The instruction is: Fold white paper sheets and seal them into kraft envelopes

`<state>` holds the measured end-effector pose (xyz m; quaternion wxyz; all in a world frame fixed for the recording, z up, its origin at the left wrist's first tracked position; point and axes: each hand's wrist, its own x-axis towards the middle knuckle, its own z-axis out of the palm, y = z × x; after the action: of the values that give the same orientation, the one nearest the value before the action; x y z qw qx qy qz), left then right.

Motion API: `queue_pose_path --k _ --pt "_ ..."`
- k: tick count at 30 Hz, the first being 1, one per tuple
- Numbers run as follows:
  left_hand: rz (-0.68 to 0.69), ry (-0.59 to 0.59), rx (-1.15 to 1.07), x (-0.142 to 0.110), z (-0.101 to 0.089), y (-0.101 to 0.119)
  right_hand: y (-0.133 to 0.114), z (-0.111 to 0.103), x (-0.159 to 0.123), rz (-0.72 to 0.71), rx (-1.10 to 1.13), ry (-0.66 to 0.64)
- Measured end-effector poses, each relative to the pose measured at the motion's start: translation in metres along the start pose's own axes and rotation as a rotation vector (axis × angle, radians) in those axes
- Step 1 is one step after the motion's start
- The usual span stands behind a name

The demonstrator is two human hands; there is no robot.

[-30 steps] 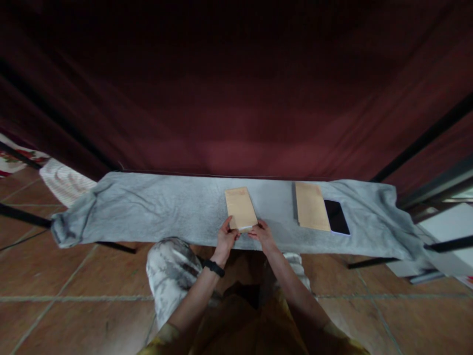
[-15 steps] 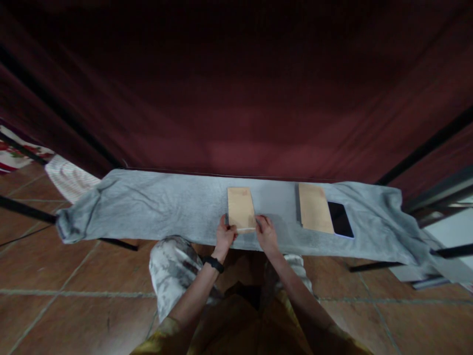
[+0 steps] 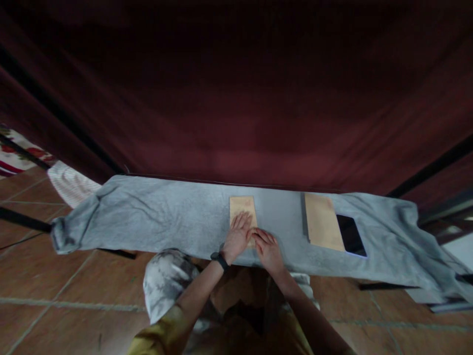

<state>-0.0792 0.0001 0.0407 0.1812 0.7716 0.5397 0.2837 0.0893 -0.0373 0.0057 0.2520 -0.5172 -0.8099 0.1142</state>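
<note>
A small tan envelope (image 3: 242,204) lies flat on a grey cloth (image 3: 155,217) that covers a narrow table. My left hand (image 3: 237,236), with a black wristband, lies flat on the envelope's near half, fingers stretched out. My right hand (image 3: 268,249) rests beside it at the envelope's near right corner, fingers extended onto the cloth and the envelope's edge. Neither hand grips anything. To the right lies a stack of tan envelopes (image 3: 323,227) with a dark phone (image 3: 351,235) next to it.
A dark red curtain (image 3: 236,98) hangs right behind the table. Black metal bars (image 3: 22,219) stick out at both ends. Terracotta floor tiles (image 3: 55,305) lie below, a striped cloth (image 3: 70,183) at the far left. My knees sit under the table's front edge.
Both hands held the envelope's near end; now the left hand has slid forward and lies flat on it, and the right hand has flattened beside it. The view has shifted slightly.
</note>
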Motion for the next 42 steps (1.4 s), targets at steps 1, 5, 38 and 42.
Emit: queue_pose_path --k 1,5,38,42 --pt "0.019 -0.03 0.024 0.012 0.003 -0.004 0.0 0.0 0.0 -0.003 -0.001 0.001" --pt "-0.006 -0.086 0.098 0.054 0.01 -0.027 -0.002 0.0 0.0 0.005 -0.011 0.006" --pt "0.356 -0.31 0.366 0.004 0.001 -0.035 0.017 0.012 0.007 0.088 0.254 0.191" --pt "0.397 -0.32 0.377 -0.016 -0.005 -0.031 0.024 0.015 0.037 -0.003 0.178 0.124"
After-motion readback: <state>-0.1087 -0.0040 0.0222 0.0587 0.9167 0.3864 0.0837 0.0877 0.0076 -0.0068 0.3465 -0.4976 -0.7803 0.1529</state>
